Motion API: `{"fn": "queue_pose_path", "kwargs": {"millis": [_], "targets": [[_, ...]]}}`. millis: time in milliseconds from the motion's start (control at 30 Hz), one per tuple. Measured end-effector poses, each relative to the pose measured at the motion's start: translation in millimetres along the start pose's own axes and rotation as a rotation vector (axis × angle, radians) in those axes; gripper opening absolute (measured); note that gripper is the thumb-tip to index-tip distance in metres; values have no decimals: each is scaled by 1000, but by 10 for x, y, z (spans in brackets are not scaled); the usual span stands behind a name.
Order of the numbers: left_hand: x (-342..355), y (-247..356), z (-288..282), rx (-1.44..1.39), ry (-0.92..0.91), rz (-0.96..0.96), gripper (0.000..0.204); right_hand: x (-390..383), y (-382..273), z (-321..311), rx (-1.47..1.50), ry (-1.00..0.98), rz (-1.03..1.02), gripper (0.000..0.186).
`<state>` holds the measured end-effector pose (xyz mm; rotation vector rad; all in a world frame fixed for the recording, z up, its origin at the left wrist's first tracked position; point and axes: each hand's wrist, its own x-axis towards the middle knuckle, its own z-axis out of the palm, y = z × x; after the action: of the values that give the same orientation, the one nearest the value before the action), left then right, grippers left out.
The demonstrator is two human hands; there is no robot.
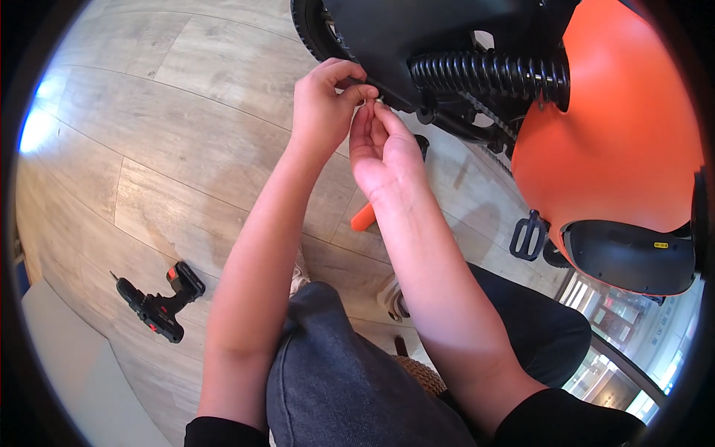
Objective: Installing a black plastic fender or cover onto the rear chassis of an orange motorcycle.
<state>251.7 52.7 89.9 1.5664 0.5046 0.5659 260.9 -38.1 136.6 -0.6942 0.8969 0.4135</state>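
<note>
An orange and black pedal vehicle (618, 127), perhaps an electric bike, stands at the upper right with a black coil spring (484, 74). My left hand (328, 100) is at the lower edge of its black body panel (372, 37), with thumb and forefinger pinched together. Just beside it, my right hand (387, 149) is turned palm up, its thumb and fingertips closed together. Between the fingertips of both hands shows a small pale piece (379, 100), too small to name. Whether it is fixed to the vehicle cannot be made out.
A black cordless drill (160, 305) lies on the wood-look floor (179, 156) to the left. Beneath my right hand is an orange handle (363, 217), partly covered. A black pedal (528, 235) sticks out below the orange body. A black tyre (314, 30) is at the top.
</note>
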Motion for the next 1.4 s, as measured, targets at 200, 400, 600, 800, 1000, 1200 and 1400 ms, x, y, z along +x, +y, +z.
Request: {"fn": "queue_pose_path", "kwargs": {"millis": [200,400,600,800,1000,1200,1400], "targets": [[45,25,-8,65,-66,75,15,-12,-29,9,52,-50,4,9],[24,50,-21,83,-43,95,12,23,6,-14,-1,-58,-35,10],[22,46,-24,101,-19,172,11,19,34,-1,20,-56,-40,9],[34,13,-27,110,-4,211,12,19,51,33,50,-8,-25,10],[40,28,-33,182,-23,234,14,70,66,-22,37,-31,-25,9],[42,44,-42,181,-19,219,15,81,133,-31,-7,-97,-67,5],[41,40,-21,165,-13,200,14,89,165,-8,-27,-78,-103,7]]}}
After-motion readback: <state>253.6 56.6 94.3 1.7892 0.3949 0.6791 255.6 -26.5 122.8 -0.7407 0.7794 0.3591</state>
